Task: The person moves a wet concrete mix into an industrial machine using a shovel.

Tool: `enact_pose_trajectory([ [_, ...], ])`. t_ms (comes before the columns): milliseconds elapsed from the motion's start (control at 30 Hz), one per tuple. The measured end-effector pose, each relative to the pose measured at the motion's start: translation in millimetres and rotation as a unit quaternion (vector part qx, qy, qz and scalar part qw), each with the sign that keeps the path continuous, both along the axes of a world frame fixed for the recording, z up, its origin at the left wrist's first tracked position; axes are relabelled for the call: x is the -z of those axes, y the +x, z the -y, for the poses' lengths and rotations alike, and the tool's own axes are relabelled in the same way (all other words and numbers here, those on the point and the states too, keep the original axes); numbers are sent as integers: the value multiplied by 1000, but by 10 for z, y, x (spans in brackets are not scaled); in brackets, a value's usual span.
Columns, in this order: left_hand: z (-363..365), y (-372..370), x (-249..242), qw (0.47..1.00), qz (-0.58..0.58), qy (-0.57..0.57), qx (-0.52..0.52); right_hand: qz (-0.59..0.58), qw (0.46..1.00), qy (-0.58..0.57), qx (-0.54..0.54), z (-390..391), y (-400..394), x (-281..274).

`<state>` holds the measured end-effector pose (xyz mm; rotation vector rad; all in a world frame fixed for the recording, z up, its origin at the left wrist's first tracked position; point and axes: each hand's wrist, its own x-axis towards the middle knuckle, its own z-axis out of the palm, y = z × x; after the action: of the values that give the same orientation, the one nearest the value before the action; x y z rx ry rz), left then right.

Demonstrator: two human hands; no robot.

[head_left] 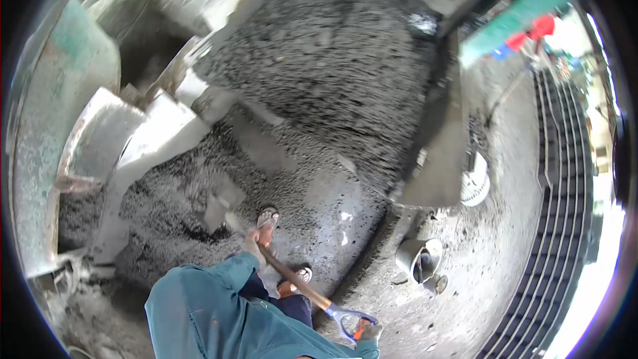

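Observation:
A shovel with a wooden shaft (292,274) lies slantwise before my body. My left hand (252,242) is wrapped round the lower shaft, near the blade. My right hand (367,330) grips the blue D-shaped handle (345,319), with something orange showing beside the fingers. The shovel's grey blade (216,214) is down at the loose dark gravelly mix (166,203), left of my sandalled foot (267,218). Ahead, a large heap of the same dark grey mix (325,66) spreads across the floor.
Left stand worn green metal panels (63,133) and a pale chute (159,133). A metal plate (435,159) edges the heap. A white bucket (475,183) and a tipped bucket (417,258) lie right, near long dark slatted rows (565,159). A person in red (541,28) is farther off.

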<state>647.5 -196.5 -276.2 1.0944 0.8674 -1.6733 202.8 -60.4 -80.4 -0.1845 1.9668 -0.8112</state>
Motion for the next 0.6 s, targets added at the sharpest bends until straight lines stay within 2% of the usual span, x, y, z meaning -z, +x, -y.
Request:
enact_pose_trajectory([
  [67,-254,-155,7,987,116,61,95,-23,999,-15,-19,-429,-76,-96],
  [167,-548,-523,-109,973,154,29,172,9,991,39,127,-1012,-455,69],
  [200,-540,-627,-564,968,164,60,179,-12,992,32,124,-1220,-548,166],
  [267,-324,-841,-1312,993,74,-15,91,-55,991,17,122,-1517,-686,446],
  [333,-11,-1061,-2071,982,126,-122,71,34,995,26,92,-1556,-760,791],
  [400,291,-1091,-2287,952,134,-240,133,118,993,2,-8,-1542,-1005,1694],
  [433,439,-1101,-2267,939,183,-258,132,130,988,-4,-84,-1594,-1173,2157],
  [467,465,-1128,-2251,925,231,-274,130,163,986,36,28,-1278,-1040,1736],
  [500,352,-1137,-2351,938,212,-250,115,205,977,-10,58,-986,-892,1088],
  [533,266,-1120,-2481,949,192,-229,101,190,979,24,68,-819,-915,790],
  [600,44,-1196,-2592,970,173,-160,55,109,993,38,20,-770,-1092,442],
])
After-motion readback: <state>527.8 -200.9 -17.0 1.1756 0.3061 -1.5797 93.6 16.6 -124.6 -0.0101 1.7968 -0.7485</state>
